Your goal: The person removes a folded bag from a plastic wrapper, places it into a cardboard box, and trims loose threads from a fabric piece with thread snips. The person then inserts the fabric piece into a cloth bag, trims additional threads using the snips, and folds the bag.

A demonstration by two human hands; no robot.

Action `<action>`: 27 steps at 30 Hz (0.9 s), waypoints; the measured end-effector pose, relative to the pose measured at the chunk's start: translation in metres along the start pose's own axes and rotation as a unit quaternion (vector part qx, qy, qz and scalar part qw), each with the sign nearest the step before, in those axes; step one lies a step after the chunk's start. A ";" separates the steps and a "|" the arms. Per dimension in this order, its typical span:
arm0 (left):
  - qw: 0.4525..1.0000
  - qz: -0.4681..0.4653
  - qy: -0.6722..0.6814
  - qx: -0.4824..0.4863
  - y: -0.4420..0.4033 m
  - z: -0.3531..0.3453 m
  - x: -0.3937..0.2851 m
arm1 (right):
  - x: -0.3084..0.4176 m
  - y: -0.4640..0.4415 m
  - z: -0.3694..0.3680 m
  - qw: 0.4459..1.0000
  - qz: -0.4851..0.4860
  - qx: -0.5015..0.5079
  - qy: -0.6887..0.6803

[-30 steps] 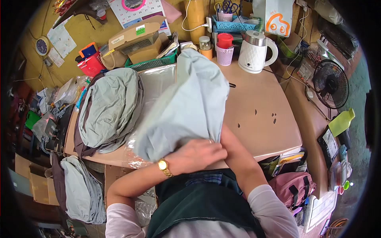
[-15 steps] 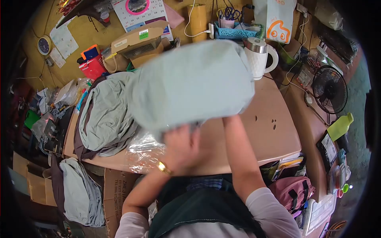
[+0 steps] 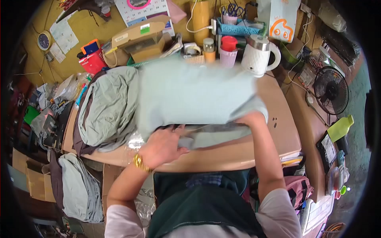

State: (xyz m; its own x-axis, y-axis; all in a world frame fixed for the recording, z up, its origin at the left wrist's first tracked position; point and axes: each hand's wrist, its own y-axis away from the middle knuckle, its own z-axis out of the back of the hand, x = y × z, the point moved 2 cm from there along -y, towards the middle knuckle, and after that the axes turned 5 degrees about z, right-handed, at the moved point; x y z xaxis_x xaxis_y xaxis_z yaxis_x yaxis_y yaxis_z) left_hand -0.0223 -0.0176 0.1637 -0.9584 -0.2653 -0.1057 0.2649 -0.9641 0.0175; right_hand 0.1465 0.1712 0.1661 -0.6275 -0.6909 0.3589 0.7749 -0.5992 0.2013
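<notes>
A pale grey-green piece of cloth (image 3: 194, 95), doubled over and blurred by motion, is held up above the tan table in front of me. My right hand (image 3: 253, 119) grips its near right corner; the fingertips are hidden in the fold. At its near left edge is my left hand (image 3: 162, 147), with a gold watch on the wrist. The left fingers reach to the cloth's edge and are partly covered, while the thumb points to the right. Under the raised part, a lower layer of the cloth hangs close to the tabletop.
Left on the table (image 3: 222, 160) lies a crumpled grey-green and brown fabric bundle (image 3: 109, 105), beside clear plastic (image 3: 136, 142). A white kettle (image 3: 256, 55), a pink cup (image 3: 228, 57) and a cardboard box (image 3: 147, 43) stand behind. A black fan (image 3: 331, 90) is at right.
The cloth has come lower and nearer, uncovering the cups behind it. My right hand has moved right to its corner and now shows; my left hand has shifted left and slightly down.
</notes>
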 end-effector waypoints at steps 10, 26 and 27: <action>0.998 -0.009 0.051 0.040 0.016 -0.052 -0.014 | -0.059 -0.028 -0.086 0.968 -0.029 -0.226 -0.109; 0.980 -0.037 0.182 0.066 -0.023 -0.141 -0.027 | 0.023 0.048 -0.197 0.974 0.173 -0.136 0.055; 0.981 -0.027 0.181 0.064 -0.023 -0.143 -0.029 | 0.023 0.049 -0.196 0.971 0.181 -0.141 0.071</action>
State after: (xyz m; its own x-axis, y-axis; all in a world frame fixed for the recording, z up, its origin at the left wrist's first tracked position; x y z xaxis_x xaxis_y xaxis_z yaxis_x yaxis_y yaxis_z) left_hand 0.0143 0.0136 0.0242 -0.8643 -0.2143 -0.4551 0.1762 -0.9764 0.1252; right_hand 0.1546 0.0467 0.0053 -0.3374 -0.9135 0.2272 0.9077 -0.3797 -0.1786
